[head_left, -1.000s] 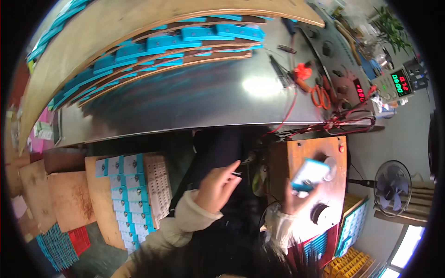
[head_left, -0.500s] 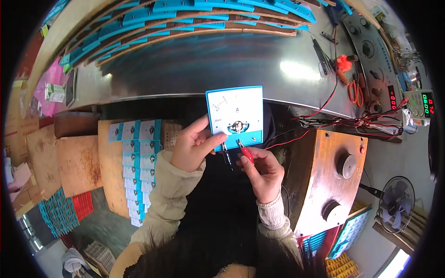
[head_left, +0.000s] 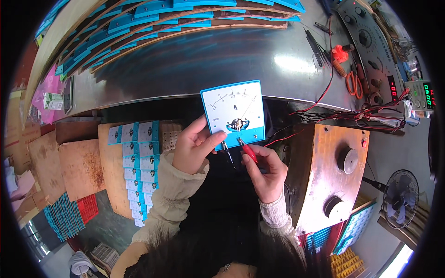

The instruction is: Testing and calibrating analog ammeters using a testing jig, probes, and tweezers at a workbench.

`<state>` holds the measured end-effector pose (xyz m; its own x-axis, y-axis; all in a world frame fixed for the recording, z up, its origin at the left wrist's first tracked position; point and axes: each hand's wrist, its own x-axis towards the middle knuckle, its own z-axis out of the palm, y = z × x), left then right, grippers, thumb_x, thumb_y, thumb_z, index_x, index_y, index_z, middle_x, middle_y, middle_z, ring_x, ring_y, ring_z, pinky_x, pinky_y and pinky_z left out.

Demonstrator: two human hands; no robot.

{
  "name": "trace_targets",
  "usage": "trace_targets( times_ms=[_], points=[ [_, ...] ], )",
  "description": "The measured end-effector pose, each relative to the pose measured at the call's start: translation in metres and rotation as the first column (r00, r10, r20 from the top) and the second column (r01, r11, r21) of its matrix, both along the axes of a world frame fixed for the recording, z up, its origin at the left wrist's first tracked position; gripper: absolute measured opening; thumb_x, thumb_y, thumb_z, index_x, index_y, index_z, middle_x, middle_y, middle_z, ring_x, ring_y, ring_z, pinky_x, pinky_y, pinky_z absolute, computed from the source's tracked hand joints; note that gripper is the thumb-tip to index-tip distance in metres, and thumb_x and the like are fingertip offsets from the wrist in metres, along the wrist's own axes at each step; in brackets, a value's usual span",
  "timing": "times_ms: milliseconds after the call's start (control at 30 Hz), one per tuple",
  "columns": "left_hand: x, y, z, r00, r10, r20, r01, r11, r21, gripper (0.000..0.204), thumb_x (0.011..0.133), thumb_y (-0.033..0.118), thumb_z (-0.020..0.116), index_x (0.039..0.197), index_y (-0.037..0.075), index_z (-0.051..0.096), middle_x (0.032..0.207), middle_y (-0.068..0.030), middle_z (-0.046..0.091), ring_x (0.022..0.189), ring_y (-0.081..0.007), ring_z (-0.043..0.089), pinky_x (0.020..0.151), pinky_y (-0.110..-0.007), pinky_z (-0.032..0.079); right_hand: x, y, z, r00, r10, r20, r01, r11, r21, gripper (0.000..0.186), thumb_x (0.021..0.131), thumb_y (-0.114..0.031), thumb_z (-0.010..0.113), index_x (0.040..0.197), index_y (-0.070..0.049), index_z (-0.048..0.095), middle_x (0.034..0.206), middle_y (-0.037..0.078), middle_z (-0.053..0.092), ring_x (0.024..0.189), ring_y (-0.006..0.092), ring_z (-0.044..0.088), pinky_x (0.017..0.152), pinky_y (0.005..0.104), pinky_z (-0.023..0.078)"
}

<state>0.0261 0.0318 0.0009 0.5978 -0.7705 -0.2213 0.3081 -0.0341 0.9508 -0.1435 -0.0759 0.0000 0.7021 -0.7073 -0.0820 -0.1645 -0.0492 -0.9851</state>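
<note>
Tilted up in front of me is an ammeter with a white dial and a blue frame; its needle leans to the right of the scale. My left hand grips its lower left corner, thumb over the front. A black crocodile clip hangs from the lower edge beside that thumb. My right hand pinches a red crocodile clip, whose tip touches the blue strip below the dial's cutout. Whether its jaws bite on a terminal is too small to tell.
Stacked boards of blue-framed meters stand on the metal bench. At right are orange-handled scissors, a grey test instrument, tangled leads and a metal-topped box with knobs. Rows of meters lie on a board at left.
The needle shows at the right of the scale now, and the scale marks are clearer. The meter has tilted slightly. Both hands keep their grips, and the view has shifted a little.
</note>
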Motion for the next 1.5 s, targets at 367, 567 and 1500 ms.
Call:
trace_targets(
  times_ms=[367, 567, 1500],
  points=[
    [0.009, -0.008, 0.003, 0.984, -0.167, -0.058, 0.167, 0.986, 0.001, 0.058, 0.096, 0.012, 0.068, 0.147, 0.001, 0.044, 0.115, -0.0049, 0.068, 0.092, -0.0063, 0.063, 0.063, -0.019, 0.048, -0.009, -0.002, 0.011, 0.999, 0.001, -0.047, -0.005, 0.995, -0.097, 0.024, 0.086, 0.000, 0.076, 0.108, 0.004, 0.067, 0.094, 0.011, 0.072, 0.082, 0.0138, 0.072, 0.072, 0.0254, 0.056],
    [0.004, -0.004, 0.005, 0.988, -0.144, -0.053, 0.145, 0.989, 0.017, 0.056, 0.096, 0.012, 0.068, 0.146, 0.001, 0.045, 0.115, -0.0046, 0.068, 0.093, -0.0066, 0.063, 0.064, -0.020, 0.049, -0.010, -0.003, 0.015, 0.997, 0.013, -0.079, -0.019, 0.997, -0.079, 0.027, 0.086, 0.003, 0.075, 0.111, 0.004, 0.066, 0.097, 0.011, 0.074, 0.088, 0.0134, 0.071, 0.079, 0.0258, 0.056],
    [-0.027, -0.023, 0.002, 0.995, 0.069, -0.074, -0.087, 0.959, -0.270, 0.039, 0.097, 0.000, 0.061, 0.134, -0.005, 0.048, 0.120, -0.0108, 0.066, 0.107, -0.0149, 0.064, 0.089, -0.029, 0.053, -0.055, -0.009, 0.024, 0.908, -0.322, 0.270, 0.321, 0.946, 0.051, 0.018, 0.096, -0.002, 0.064, 0.112, 0.002, 0.057, 0.100, 0.011, 0.069, 0.079, 0.0134, 0.066, 0.067, 0.0233, 0.053]
  ],
)
